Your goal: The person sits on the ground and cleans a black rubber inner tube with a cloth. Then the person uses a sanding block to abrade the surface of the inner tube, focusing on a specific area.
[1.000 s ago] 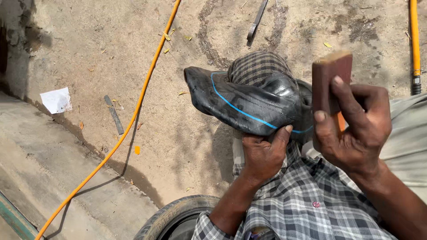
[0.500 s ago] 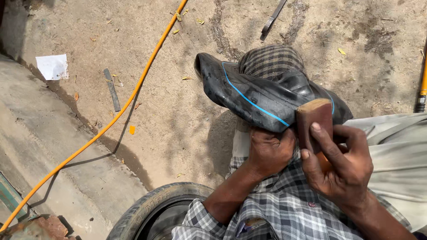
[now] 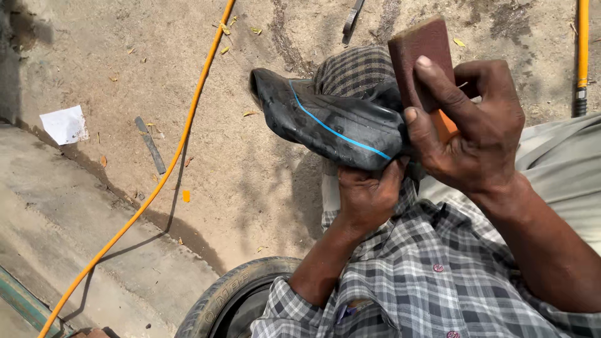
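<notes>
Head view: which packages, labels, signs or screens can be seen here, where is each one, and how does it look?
Paper scrap: on the ground at far left, white, crumpled, roughly square; any print is not visible.
Tyre: bottom centre, black, with raised lettering moulded on its sidewall.
Inner tube: held over the knee, black with a thin blue line, no label visible.
No packages, signs or screens.

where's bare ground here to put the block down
Bare dirt lies between the orange hose and the black inner tube, and on the concrete slab left of the hose. It is crowded near the left hand, right hand, knee and tyre.
</notes>
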